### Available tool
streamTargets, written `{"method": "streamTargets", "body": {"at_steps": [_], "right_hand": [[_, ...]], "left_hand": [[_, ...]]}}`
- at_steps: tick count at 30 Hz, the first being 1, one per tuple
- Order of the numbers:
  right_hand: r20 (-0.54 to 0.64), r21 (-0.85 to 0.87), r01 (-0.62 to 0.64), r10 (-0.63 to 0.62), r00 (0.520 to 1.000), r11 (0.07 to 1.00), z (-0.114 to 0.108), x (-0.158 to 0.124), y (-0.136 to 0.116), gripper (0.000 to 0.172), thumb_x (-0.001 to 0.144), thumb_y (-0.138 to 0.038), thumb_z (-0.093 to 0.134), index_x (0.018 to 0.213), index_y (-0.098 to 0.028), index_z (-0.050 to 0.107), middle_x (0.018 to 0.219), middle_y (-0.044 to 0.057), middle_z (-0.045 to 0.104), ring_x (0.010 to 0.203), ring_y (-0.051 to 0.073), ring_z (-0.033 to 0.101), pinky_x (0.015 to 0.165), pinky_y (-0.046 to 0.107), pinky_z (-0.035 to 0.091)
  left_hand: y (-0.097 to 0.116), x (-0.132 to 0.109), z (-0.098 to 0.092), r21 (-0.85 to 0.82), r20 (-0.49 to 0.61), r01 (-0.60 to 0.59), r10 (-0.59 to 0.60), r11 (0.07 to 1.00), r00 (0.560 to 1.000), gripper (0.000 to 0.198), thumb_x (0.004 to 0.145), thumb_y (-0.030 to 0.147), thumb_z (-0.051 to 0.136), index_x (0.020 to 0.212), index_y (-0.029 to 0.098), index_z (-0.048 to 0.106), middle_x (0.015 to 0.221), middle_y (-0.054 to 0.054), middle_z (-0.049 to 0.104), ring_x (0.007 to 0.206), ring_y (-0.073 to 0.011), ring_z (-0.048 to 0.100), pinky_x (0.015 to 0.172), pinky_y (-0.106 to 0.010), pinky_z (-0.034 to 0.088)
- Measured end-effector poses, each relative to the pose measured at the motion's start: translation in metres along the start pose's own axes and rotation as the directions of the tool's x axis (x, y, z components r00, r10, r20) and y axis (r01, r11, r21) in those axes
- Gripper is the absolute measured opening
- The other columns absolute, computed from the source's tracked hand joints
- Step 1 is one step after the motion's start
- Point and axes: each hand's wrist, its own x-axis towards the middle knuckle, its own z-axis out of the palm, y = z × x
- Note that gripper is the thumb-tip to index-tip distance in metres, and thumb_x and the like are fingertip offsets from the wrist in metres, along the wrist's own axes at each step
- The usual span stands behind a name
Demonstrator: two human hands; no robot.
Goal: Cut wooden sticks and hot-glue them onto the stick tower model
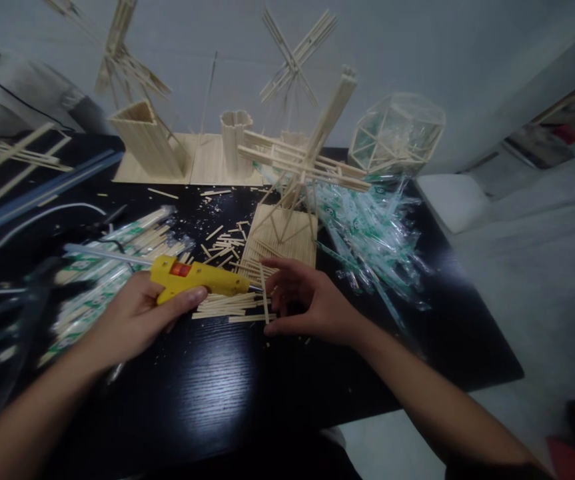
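My left hand (142, 308) is wrapped around a yellow hot glue gun (202, 277), whose nozzle points right. A long translucent glue stick (107, 255) sticks out of its back end. Between the thumb and fingertips of my right hand (312, 300) is a short thin wooden stick (264, 293), held about upright at the nozzle's tip. Whether the nozzle touches the stick I cannot tell. Just behind my right hand stands a windmill-like stick model (307, 167) on a square stick base (287, 230). Cut wooden sticks (222, 305) lie below the glue gun.
Plastic-wrapped stick bundles (92, 293) lie left on the black table (207, 393). Empty green-and-clear wrappers (372, 227) are heaped right, near a many-sided stick frame (400, 130). Stick towers (152, 143) stand at the back. A white cable (32, 223) curves across the left.
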Motion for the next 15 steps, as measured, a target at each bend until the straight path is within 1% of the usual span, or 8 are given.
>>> {"method": "streamTargets", "body": {"at_steps": [6,12,15], "right_hand": [[0.01,-0.009,-0.003,0.003,1.0,1.0,0.0014,0.0002,-0.0003,0.088,0.059,-0.017,0.097,0.138,-0.03,0.059,0.103,-0.001,0.067,0.08,0.01,0.064,0.071,0.025,0.056],[0.022,-0.015,-0.002,0.002,1.0,1.0,0.0021,-0.0004,-0.0012,0.087,0.06,-0.018,0.097,0.138,-0.029,0.06,0.104,-0.001,0.066,0.079,0.01,0.064,0.072,0.027,0.056],[0.03,-0.021,-0.003,0.003,1.0,1.0,0.0017,-0.0002,-0.0006,0.088,0.06,-0.019,0.098,0.138,-0.029,0.059,0.104,-0.001,0.066,0.079,0.01,0.064,0.071,0.026,0.056]], "left_hand": [[0.0008,0.0014,-0.0002,0.018,-0.028,0.01,-0.01,1.0,1.0,0.051,0.091,0.051,0.062,0.052,0.019,0.056,0.045,0.002,0.045,0.044,-0.0097,0.042,0.04,-0.023,0.03],[-0.0019,0.0018,-0.0013,0.005,-0.051,0.034,-0.034,0.999,0.998,0.05,0.09,0.054,0.062,0.055,0.019,0.06,0.046,0.001,0.049,0.044,-0.0108,0.045,0.041,-0.023,0.033],[-0.0042,0.0012,-0.0022,-0.015,-0.063,0.033,-0.034,0.999,0.997,0.048,0.091,0.05,0.064,0.055,0.019,0.061,0.045,0.002,0.048,0.042,-0.0108,0.044,0.04,-0.023,0.031]]}}
